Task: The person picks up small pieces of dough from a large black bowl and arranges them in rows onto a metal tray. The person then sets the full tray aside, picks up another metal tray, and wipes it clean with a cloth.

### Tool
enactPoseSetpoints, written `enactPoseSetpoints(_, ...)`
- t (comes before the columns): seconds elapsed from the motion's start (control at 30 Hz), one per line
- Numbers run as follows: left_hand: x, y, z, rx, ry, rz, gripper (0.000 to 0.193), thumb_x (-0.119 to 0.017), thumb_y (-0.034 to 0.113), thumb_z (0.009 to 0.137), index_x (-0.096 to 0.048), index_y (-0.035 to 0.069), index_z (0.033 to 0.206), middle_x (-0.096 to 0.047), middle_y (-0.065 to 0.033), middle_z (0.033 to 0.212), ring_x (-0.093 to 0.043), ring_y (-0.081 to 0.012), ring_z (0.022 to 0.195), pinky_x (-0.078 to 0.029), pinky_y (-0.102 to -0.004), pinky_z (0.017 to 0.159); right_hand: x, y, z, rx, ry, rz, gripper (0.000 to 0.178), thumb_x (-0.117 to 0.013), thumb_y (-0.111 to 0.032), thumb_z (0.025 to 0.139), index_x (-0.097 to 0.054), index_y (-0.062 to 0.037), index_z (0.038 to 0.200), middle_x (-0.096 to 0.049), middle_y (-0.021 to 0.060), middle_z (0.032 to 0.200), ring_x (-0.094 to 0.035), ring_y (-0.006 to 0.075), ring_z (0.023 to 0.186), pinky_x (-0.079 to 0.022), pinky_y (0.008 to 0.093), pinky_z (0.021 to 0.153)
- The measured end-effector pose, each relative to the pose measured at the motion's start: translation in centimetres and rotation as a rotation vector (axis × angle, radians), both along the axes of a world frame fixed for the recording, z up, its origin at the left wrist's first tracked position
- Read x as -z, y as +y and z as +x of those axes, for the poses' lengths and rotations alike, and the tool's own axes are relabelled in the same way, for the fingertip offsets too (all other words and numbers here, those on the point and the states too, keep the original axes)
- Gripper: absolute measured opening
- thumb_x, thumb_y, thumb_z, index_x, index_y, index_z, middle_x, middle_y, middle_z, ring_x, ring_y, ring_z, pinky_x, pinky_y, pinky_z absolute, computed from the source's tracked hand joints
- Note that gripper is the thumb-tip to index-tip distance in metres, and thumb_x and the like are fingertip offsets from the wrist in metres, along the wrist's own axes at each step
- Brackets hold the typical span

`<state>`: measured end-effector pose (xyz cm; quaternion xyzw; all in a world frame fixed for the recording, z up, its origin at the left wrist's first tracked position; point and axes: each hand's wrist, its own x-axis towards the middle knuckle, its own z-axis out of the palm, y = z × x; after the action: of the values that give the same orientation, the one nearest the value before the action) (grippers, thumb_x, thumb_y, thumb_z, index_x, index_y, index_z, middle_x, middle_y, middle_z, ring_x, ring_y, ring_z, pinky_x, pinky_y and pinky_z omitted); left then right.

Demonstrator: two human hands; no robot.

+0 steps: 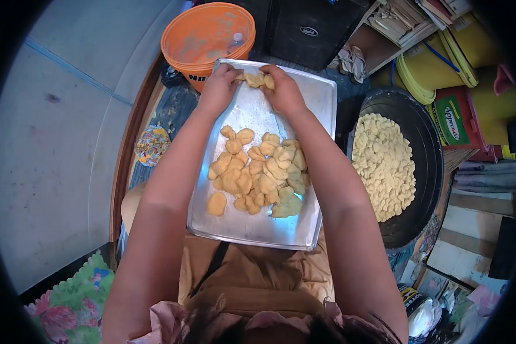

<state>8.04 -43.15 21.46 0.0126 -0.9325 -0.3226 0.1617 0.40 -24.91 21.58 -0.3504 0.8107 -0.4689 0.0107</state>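
Note:
A silver metal tray [258, 232] lies across my lap, its far end reaching toward an orange bucket. On its nearer half is a loose heap of flattened yellow dough pieces [258, 172]. One rounded piece sits apart at the heap's lower left. At the tray's far edge, my left hand [219, 89] and my right hand [282, 92] grip opposite ends of a strip of dough [255, 79]. Both hands have their fingers closed on it, and the strip spans the gap between them. Part of the fingers is hidden behind the dough.
An orange bucket [206, 34] with residue inside stands beyond the tray. To the right is a round black basin [421, 178] heaped with small pale yellow dough pieces [382, 166]. A black speaker [309, 31], a shelf with shoes [352, 60] and yellow containers [436, 63] stand behind.

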Motion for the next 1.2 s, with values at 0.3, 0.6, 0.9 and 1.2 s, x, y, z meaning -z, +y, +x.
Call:
enactPoseSetpoints(0.3,0.4,1.6,-1.2,0.095,0.13,-0.329,0.027,-0.066,0.025,0.082,-0.068,0.017,0.108,-0.063,0.0,0.108,-0.053,-0.0234,0.111,-0.031,-0.0425,0.096,0.4,3.0,-1.9,0.206,0.14,0.17,0.025,-0.07,-0.017,0.072,-0.068,-0.0134,0.097,-0.062,0.0059,0.099,-0.057,0.0276,0.102,-0.041,0.0404,0.09)
enactPoseSetpoints(0.6,0.0,2.9,-3.0,0.096,0.294,-0.324,0.038,-0.066,0.03,0.079,-0.065,0.015,0.114,-0.062,-0.0043,0.115,-0.051,-0.0236,0.115,-0.026,-0.0464,0.097,1.0,6.7,-2.6,0.175,0.094,0.196,0.036,-0.073,-0.026,0.074,-0.065,-0.0109,0.106,-0.063,0.0123,0.102,-0.061,0.0285,0.099,-0.046,0.0377,0.084)
enactPoseSetpoints(0.9,-0.4,6.2,-5.2,0.187,0.197,-0.338,0.031,-0.063,0.025,0.079,-0.067,0.013,0.108,-0.064,-0.0038,0.109,-0.05,-0.0221,0.117,-0.025,-0.0463,0.097,0.7,6.6,-3.4,0.035,-0.013,0.089,0.033,-0.076,-0.023,0.075,-0.06,-0.0043,0.097,-0.064,0.0093,0.089,-0.063,0.0229,0.084,-0.049,0.0318,0.075)
enactPoseSetpoints(1.2,0.1,7.0,-5.1,0.123,0.199,-0.296,0.026,-0.065,0.023,0.077,-0.069,0.01,0.1,-0.066,-0.002,0.103,-0.054,-0.0211,0.109,-0.027,-0.043,0.094,0.6,5.9,-3.4,0.033,0.074,0.006,0.039,-0.071,-0.006,0.073,-0.059,-0.006,0.11,-0.065,0.0065,0.091,-0.062,0.0172,0.082,-0.05,0.0287,0.078)
